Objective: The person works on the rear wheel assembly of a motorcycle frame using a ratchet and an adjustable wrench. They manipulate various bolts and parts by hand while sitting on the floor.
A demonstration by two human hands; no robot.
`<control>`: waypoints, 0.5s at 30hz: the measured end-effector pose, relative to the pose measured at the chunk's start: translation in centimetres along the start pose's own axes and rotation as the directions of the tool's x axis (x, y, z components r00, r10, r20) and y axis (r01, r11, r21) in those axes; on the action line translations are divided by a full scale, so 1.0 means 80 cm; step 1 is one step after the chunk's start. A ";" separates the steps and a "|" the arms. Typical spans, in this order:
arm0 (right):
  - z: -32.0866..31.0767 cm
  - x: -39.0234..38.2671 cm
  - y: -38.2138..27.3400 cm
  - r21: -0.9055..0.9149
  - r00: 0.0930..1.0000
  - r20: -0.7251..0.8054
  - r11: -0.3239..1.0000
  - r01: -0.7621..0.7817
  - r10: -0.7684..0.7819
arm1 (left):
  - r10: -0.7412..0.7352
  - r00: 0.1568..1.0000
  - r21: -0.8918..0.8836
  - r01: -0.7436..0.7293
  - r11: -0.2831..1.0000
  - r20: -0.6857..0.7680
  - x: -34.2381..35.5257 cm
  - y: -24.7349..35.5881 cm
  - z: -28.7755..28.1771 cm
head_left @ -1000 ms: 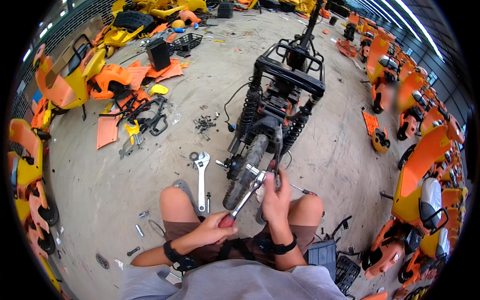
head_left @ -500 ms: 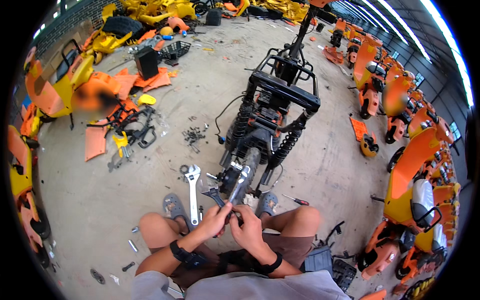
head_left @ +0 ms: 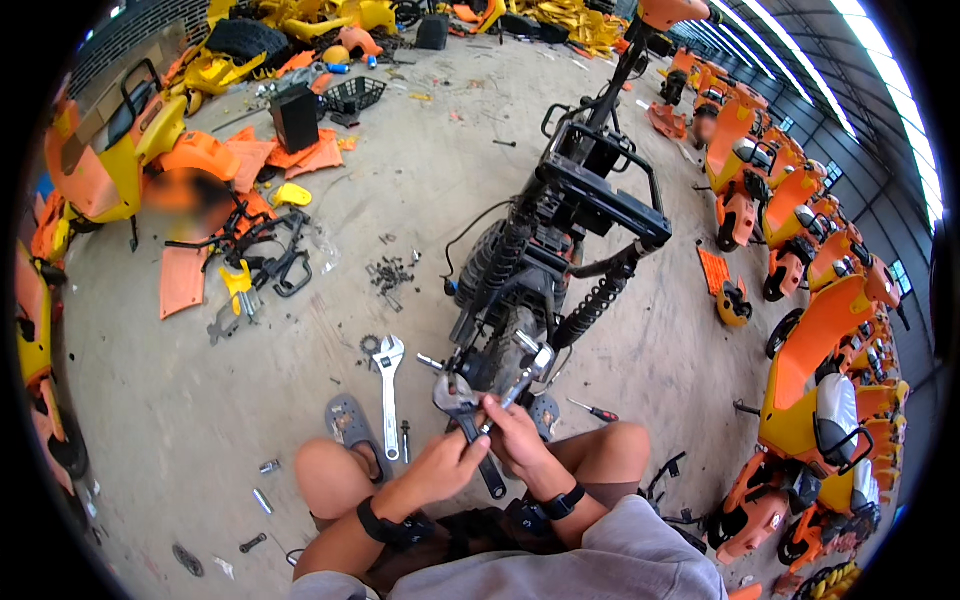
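Observation:
My left hand (head_left: pixel 450 465) is closed round a dark adjustable wrench (head_left: pixel 457 395), its jaw turned upward and its handle reaching down between my knees. Beside it, my right hand (head_left: pixel 512 435) grips a silver ratchet (head_left: pixel 530 365) angled up to the right; my fingers partly hide both tools. Behind them stands a stripped black scooter frame (head_left: pixel 605 200) with coil springs and a rear tire (head_left: pixel 515 328). A large silver adjustable wrench (head_left: pixel 390 400) lies on the floor beside my left shoe.
A screwdriver (head_left: pixel 600 412) lies right of my knees; small sockets (head_left: pixel 262 500) lie left. Loose bolts (head_left: pixel 390 275) and orange and black parts (head_left: pixel 182 285) are scattered at left. Orange-yellow scooters (head_left: pixel 800 400) line the right side. Piled yellow panels (head_left: pixel 590 25) fill the back.
Since a second ago, my left hand has left the ratchet's red handle for the dark wrench, and my right hand has moved down onto the ratchet. Both hands are now close together, lower.

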State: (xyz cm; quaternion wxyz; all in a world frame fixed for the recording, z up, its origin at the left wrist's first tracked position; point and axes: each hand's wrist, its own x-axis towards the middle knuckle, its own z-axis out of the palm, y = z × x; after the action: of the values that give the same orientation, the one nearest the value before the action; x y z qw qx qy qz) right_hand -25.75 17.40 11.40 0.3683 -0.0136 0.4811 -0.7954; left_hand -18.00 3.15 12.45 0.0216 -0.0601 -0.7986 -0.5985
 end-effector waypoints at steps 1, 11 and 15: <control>-0.001 0.010 0.000 -0.080 0.997 -0.023 0.994 0.069 -0.071 | -0.087 0.995 0.065 0.084 0.994 0.050 -0.001 0.015 -0.006; -0.059 -0.077 -0.176 -0.276 0.762 -0.306 0.819 0.503 -0.571 | 0.055 0.972 -0.392 -0.143 0.909 -0.227 0.009 0.055 -0.031; -0.015 -0.135 -0.214 -0.041 0.538 -0.640 0.724 0.689 -0.548 | -0.092 0.989 -0.306 0.125 0.944 0.120 0.054 0.063 -0.050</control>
State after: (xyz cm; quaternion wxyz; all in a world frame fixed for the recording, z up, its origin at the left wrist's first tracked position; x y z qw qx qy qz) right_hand -28.12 29.35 27.61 -0.1164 0.1145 0.4467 -0.8797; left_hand -21.82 1.03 18.83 -0.0629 -0.0499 -0.6959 -0.7136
